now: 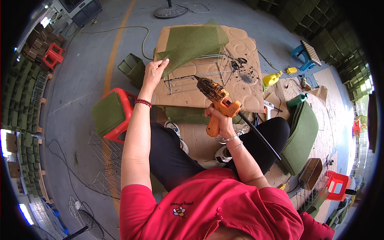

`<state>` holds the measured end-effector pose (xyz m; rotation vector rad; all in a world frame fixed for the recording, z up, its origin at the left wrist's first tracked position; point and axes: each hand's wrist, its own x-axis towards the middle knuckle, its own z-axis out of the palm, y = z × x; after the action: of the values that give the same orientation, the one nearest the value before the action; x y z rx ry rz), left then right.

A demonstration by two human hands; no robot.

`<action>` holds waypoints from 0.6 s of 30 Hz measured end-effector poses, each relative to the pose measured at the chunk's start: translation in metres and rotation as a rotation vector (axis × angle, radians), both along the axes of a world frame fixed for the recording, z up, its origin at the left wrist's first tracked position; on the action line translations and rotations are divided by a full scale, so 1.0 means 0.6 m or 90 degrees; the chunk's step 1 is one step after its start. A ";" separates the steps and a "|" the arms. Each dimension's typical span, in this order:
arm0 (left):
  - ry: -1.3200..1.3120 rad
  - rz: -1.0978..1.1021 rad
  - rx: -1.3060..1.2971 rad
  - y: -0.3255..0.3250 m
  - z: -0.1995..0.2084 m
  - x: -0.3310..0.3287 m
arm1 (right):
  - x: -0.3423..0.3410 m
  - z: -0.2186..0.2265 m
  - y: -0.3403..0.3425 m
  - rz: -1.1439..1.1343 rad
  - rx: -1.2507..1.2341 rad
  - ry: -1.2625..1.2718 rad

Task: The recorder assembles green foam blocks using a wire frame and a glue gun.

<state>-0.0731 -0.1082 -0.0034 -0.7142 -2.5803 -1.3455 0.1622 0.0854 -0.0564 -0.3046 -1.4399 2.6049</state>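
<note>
Over the cardboard-topped counter (pixel 246 95), the left hand (pixel 154 73) is pinching the green sheet (pixel 192 42) near a corner, while, apart from it, the right hand (pixel 222 121) is gripping the orange glue gun (pixel 224 105) by its handle. On that counter, the wire frame (pixel 216 73) is lying partly under the sheet. Dark glue (pixel 182 77) is seemingly coating part of one bar, so the gluing is looking only partway done; other bars are showing bare. Whether the sheet is sticking anywhere, I cannot tell.

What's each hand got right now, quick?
Left hand: closed, pinching the near-left edge of the green sheet.
Right hand: closed, holding the orange glue gun by its handle.
</note>
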 end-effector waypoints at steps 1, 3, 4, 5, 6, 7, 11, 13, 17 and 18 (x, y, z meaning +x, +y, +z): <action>0.004 -0.002 -0.003 -0.001 0.001 0.000 | 0.001 0.002 0.000 0.000 0.000 0.000; 0.009 -0.004 -0.007 -0.002 0.001 0.000 | 0.002 0.007 0.000 -0.007 -0.007 0.001; 0.010 -0.002 -0.007 -0.001 0.000 -0.001 | 0.002 0.006 0.000 -0.008 -0.007 0.001; 0.011 0.000 -0.007 -0.001 -0.001 -0.002 | 0.002 0.005 0.001 -0.019 -0.009 0.000; 0.011 0.000 -0.007 -0.001 -0.002 -0.002 | 0.003 0.003 0.003 -0.030 -0.010 -0.001; 0.004 0.003 -0.011 -0.001 -0.002 -0.002 | 0.003 0.003 0.005 -0.030 -0.010 -0.001; -0.001 0.004 -0.011 -0.003 0.002 -0.001 | 0.003 0.003 0.007 -0.029 -0.023 0.014; -0.002 0.004 -0.012 -0.003 0.002 0.000 | 0.004 0.003 0.011 -0.034 -0.023 0.014; 0.004 0.000 -0.011 -0.008 0.003 -0.004 | 0.004 0.000 0.010 -0.041 -0.023 0.009; 0.004 -0.001 -0.010 -0.007 0.004 -0.004 | 0.004 -0.001 0.011 -0.039 -0.021 0.008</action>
<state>-0.0754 -0.1126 -0.0010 -0.7212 -2.5896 -1.3226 0.1648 0.0920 -0.0570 -0.3295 -1.3627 2.5799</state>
